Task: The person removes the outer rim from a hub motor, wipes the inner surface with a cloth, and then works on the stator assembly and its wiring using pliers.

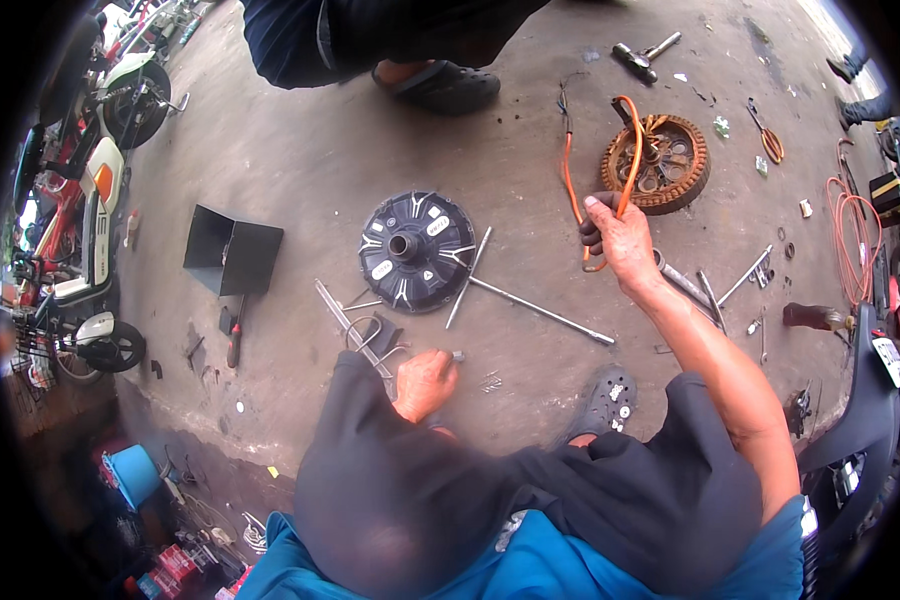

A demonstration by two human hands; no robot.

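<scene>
My right hand (620, 240) is closed around an orange cable (632, 165), bent into a loop. One end of the cable reaches a rusty, toothed motor stator (682, 142) lying on the floor; thin dark wires (566, 105) stick out of the other end. By my knee, my left hand (427, 385) is closed, its fingertips at a small grey piece (458, 356); what the fingers hold is hard to make out. In front of it lies a round black motor cover (417, 252) with a raised hub. A long cross wrench (540, 310) rests beside the cover.
At left are a black angled box (235, 250), a screwdriver (235, 340) and parked motorbikes (100, 220). A hammer (648, 57) and scissors (767, 132) lie far right. Another person's shoe (445, 88) stands ahead. A brown bottle (815, 317) and black chair (860, 420) are at right.
</scene>
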